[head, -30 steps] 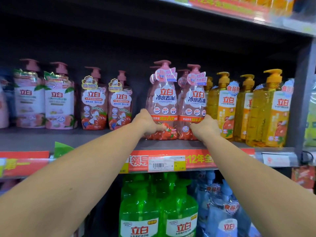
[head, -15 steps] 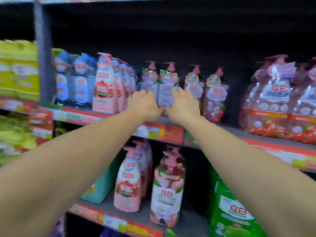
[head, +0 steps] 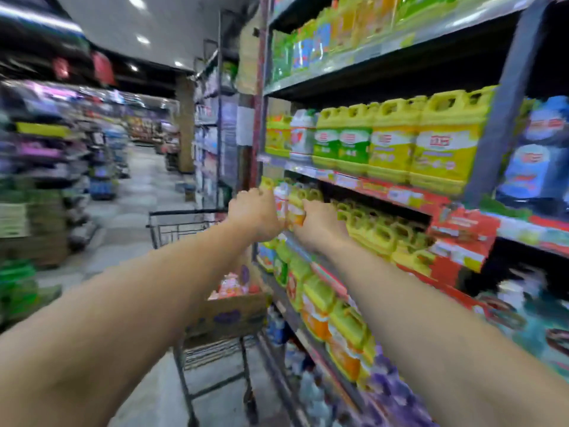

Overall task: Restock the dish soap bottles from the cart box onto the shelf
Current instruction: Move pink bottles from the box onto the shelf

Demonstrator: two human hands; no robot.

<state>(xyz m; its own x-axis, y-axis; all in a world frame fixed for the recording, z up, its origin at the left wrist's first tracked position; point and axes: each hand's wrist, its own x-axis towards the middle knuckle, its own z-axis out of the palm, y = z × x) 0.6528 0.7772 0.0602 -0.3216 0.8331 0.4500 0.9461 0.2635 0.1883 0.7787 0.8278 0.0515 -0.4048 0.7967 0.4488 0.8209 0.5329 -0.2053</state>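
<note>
Half a second ago both hands pressed on pink pump bottles further along the shelf; now the view has swung down the aisle, and the left hand (head: 257, 215) and right hand (head: 320, 224) close around small yellow-and-orange plastic dish soap bottles (head: 294, 206) at the front edge of the red-trimmed metal shelf (head: 391, 192). I judge the fronting is moving toward the wire shopping cart (head: 197, 229), below and left of that shelf, where the brown cardboard box (head: 234, 312) holds pink bottles that are still to shelve. Motion blur hides the fingers and labels.
</note>
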